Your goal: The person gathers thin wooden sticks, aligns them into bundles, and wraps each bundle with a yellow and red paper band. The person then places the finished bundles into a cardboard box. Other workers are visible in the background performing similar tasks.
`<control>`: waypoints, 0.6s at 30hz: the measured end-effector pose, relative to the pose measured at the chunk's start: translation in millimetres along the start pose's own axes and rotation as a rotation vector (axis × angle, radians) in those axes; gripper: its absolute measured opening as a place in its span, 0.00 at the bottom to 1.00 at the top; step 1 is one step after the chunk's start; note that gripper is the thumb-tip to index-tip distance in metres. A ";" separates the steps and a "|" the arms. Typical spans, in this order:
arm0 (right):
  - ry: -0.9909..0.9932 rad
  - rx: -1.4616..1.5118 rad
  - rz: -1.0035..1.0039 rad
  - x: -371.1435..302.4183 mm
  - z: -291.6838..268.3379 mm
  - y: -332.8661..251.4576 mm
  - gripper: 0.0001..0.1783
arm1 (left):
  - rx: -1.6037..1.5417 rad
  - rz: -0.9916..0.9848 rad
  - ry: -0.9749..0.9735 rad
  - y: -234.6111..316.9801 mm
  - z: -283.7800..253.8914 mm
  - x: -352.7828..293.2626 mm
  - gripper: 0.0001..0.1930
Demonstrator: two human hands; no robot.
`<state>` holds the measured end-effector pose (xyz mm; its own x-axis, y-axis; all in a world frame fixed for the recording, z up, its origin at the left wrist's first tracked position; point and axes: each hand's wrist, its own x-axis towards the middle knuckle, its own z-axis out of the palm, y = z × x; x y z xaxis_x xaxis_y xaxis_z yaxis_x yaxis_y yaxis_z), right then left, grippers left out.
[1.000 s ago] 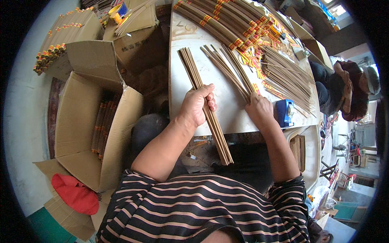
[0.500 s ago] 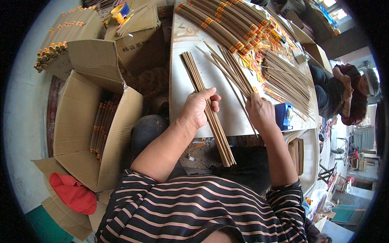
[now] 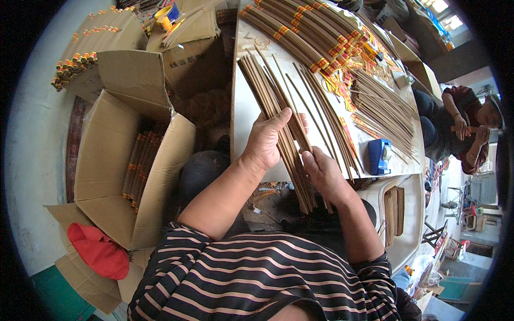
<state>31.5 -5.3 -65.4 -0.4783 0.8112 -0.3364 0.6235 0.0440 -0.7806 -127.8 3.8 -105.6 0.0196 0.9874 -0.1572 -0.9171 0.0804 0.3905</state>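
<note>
My left hand (image 3: 267, 140) is closed round a bundle of thin brown incense sticks (image 3: 258, 85), thumb on top. The bundle slants from the table down past the near edge. My right hand (image 3: 324, 174) pinches more sticks against the bundle's right side, just below my left hand. Several loose incense sticks (image 3: 331, 115) lie on the white table (image 3: 251, 160), to the right of the bundle. A blue tape dispenser (image 3: 379, 157) stands near the table's front right corner.
Banded stick bundles (image 3: 302, 37) are stacked at the table's far side, with a loose stick pile (image 3: 383, 104) nearby. An open cardboard box (image 3: 101, 160) holding bundles is at left, near a red cloth (image 3: 99, 251). Another person (image 3: 465, 107) sits at right.
My right hand has moved left from the loose sticks on the table to the bundle, bringing sticks with it. The bundle in my left hand looks thicker.
</note>
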 end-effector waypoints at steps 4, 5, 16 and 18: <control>0.203 -0.331 -0.108 -3.6 20.4 -17.2 0.14 | 0.035 0.006 0.020 11.7 11.9 -6.1 0.08; 0.207 -0.369 -0.142 -5.4 23.4 -19.6 0.13 | 0.039 0.032 0.026 14.1 17.9 -9.3 0.08; 0.346 0.039 -0.473 -0.5 9.3 -60.8 0.38 | 0.743 0.554 -0.161 54.7 120.4 -42.3 0.13; 0.434 0.220 -0.617 19.6 13.5 -54.7 0.36 | 0.873 0.611 -0.216 56.0 128.4 -41.0 0.16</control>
<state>-20.3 0.3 -36.4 -0.3862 0.8348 0.3924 0.1654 0.4812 -0.8609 -128.8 -14.6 39.2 -0.1960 0.8898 0.4122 -0.1974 -0.4476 0.8722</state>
